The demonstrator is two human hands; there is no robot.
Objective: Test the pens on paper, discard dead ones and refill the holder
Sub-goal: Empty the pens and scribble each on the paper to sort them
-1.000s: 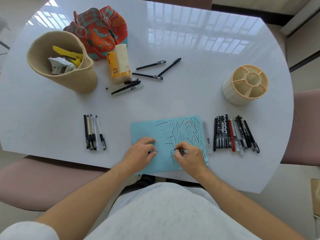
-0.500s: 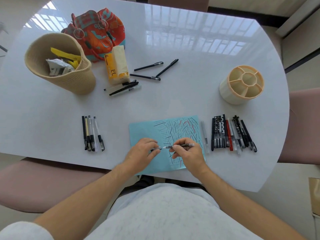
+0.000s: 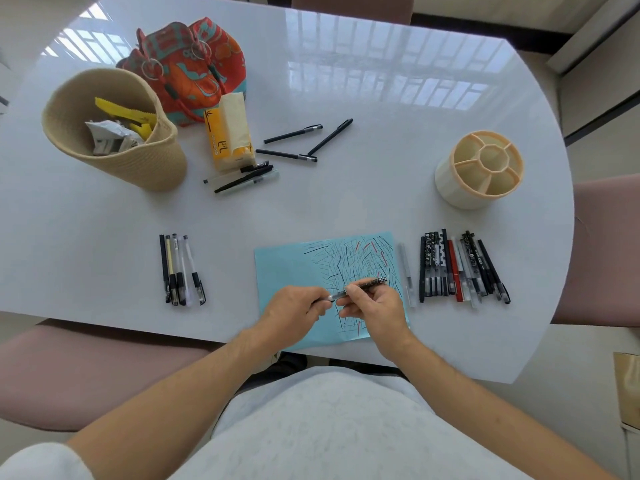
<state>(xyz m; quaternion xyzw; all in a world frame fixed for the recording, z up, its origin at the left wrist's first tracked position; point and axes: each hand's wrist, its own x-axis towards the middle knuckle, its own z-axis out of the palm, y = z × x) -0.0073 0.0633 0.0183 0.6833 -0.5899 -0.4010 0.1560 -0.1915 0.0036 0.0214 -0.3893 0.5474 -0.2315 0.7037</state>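
I'm pinching the pen between both hands above the paper: right hand gripping the barrel, left hand nipping its tip end. It's looking light, stiff and slick, so I'm holding mid-barrel.

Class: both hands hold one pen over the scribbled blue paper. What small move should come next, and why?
Probably push the cap in the left hand onto the pen held by the right hand. The tip faces the cap, and the paper already carries strokes.
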